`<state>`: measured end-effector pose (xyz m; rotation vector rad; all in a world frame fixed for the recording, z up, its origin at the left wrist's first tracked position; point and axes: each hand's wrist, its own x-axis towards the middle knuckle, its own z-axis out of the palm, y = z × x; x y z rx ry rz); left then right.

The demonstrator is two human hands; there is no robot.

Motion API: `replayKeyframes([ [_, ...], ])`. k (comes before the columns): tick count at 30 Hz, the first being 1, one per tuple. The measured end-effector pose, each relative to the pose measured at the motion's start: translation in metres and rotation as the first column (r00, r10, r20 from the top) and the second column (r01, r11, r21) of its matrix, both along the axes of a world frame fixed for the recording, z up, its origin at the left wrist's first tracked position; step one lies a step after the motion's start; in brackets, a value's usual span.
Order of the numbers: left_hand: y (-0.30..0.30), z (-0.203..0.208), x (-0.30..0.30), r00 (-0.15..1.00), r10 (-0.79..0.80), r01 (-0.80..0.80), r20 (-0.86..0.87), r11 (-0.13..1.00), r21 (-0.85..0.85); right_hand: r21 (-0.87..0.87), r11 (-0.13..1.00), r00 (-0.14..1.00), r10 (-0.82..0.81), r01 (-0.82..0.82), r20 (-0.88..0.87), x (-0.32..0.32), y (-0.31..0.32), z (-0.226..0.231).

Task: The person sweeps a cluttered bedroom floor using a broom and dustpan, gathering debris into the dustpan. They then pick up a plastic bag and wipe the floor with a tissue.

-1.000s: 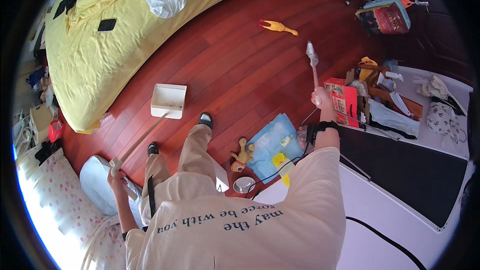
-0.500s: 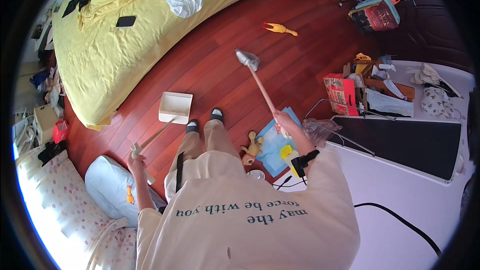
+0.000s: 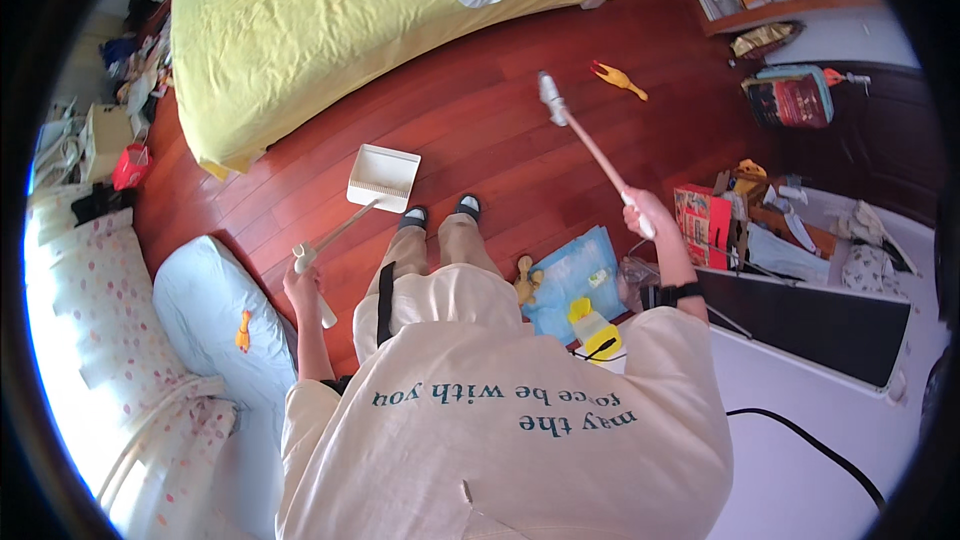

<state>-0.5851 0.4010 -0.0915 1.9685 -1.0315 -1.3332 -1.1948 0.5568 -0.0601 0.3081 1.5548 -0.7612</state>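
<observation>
Left hand [image 3: 302,287] clasps dustpan [image 3: 390,170], seemingly steadying it; right hand [image 3: 651,212] clasps broom [image 3: 597,154] near its end, right of dustpan, probably for reach.

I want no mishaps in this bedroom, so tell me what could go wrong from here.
The right hand grips a long pink-handled broom whose white head shows close to the yellow chicken-shaped toy on the floor; a sideways swing might knock it.

The left hand holds the white long-handled dustpan just ahead of the dark open-toed slippers; a forward step could kick it.
</observation>
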Motion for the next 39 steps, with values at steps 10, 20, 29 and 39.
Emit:
replayKeyframes([
  [10,0.036,0.017,0.026,0.992,0.051,-0.046,0.113,0.998,-0.040,0.038,0.982,0.967,0.188,-0.184,-0.173,0.029,-0.079,-0.097],
  [20,0.026,-0.012,0.047,0.988,-0.020,0.011,0.154,0.998,0.055,0.039,0.937,0.937,0.348,-0.348,0.020,0.157,0.012,-0.025],
  [29,0.028,-0.011,0.054,0.993,-0.008,0.006,0.117,1.000,0.020,0.055,0.987,0.987,0.151,-0.149,-0.054,0.137,0.082,0.024],
  [39,0.035,-0.017,0.061,0.996,-0.028,0.026,0.084,1.000,0.016,-0.008,0.998,0.975,-0.058,0.061,0.216,0.189,0.050,-0.051],
])
